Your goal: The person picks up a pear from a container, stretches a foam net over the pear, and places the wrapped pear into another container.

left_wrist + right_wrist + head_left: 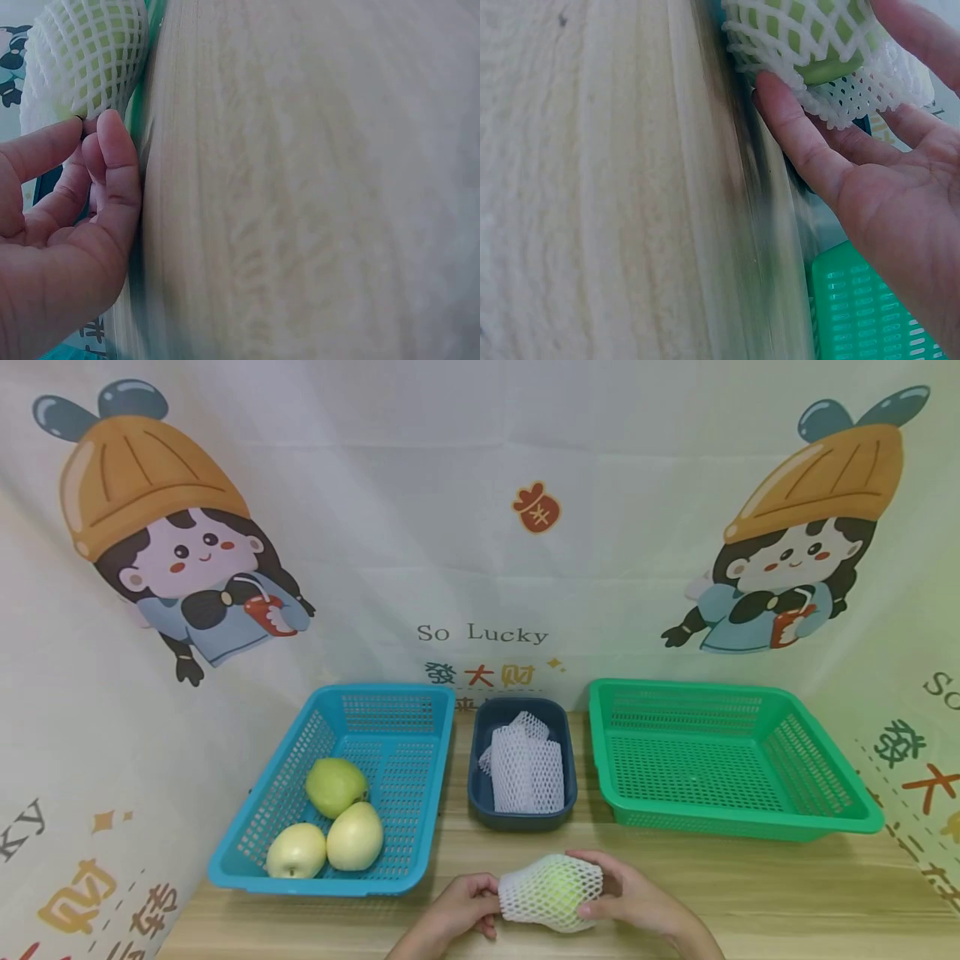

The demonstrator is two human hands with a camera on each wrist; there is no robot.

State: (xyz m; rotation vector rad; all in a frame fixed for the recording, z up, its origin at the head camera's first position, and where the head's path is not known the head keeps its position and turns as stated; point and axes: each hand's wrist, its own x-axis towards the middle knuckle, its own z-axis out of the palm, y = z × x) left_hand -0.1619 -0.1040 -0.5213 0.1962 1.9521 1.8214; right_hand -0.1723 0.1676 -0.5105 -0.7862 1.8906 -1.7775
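A white foam net sleeve (517,893) covers a round pale-green fruit (558,887) just above the wooden table at the front. My left hand (463,906) pinches the sleeve's narrow left end between thumb and fingertips, also seen close up in the left wrist view. On the other side, my right hand (637,897) holds the netted fruit, thumb in front and fingers behind. The right wrist view shows the sleeve's open edge (840,112), with green skin (829,71) showing inside it and the fingers spread around the net.
To the left stands a blue basket (438,768) holding a green fruit (333,787) and two yellowish fruits (356,837). A small navy tub (522,821) with several foam nets (528,768) sits mid-table. The green basket (738,822) is at right, before a printed cloth backdrop (450,527).
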